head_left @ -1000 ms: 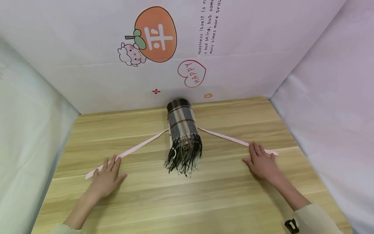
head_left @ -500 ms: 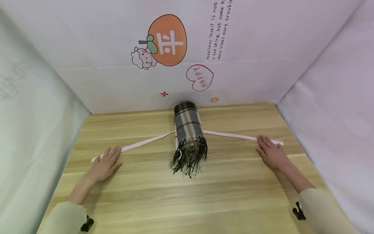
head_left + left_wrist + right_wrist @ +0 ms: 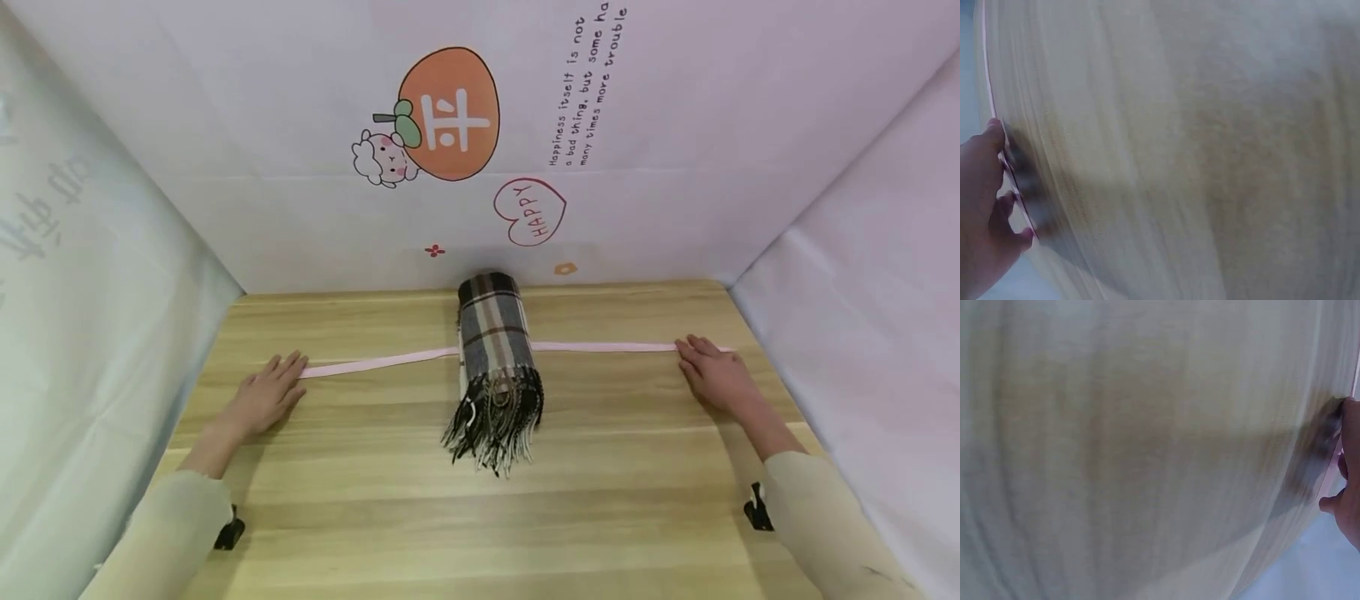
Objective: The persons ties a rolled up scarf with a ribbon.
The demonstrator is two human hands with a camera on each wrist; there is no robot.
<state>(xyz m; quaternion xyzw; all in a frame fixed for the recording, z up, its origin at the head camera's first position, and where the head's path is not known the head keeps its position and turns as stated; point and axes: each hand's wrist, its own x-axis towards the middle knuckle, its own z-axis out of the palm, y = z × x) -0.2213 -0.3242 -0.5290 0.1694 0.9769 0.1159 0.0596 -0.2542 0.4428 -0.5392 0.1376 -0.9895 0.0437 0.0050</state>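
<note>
A rolled plaid scarf (image 3: 495, 333), grey, black, white and brown with fringe toward me, lies at mid-table near the back wall. Beneath it runs a pale pink ribbon (image 3: 378, 363), reaching out to both sides. My left hand (image 3: 266, 392) rests on the ribbon's left stretch with its fingers extended. On the other side, my right hand (image 3: 718, 375) touches the right stretch, fingers straight, and a short end shows past it. In the left wrist view the ribbon (image 3: 988, 69) passes under the fingers. The right wrist view catches only part of the hand (image 3: 1350, 462) beside the ribbon.
The wood-grain table (image 3: 480, 533) is enclosed by a printed white back wall (image 3: 300, 225) and plain-looking side sheets (image 3: 885, 292). Small black devices (image 3: 229, 533) sit at the sleeve cuffs.
Both hands have moved toward the back with the ribbon, which has gone from a slanted V to a nearly straight line. The scarf stays put while the head view shifts slightly.
</note>
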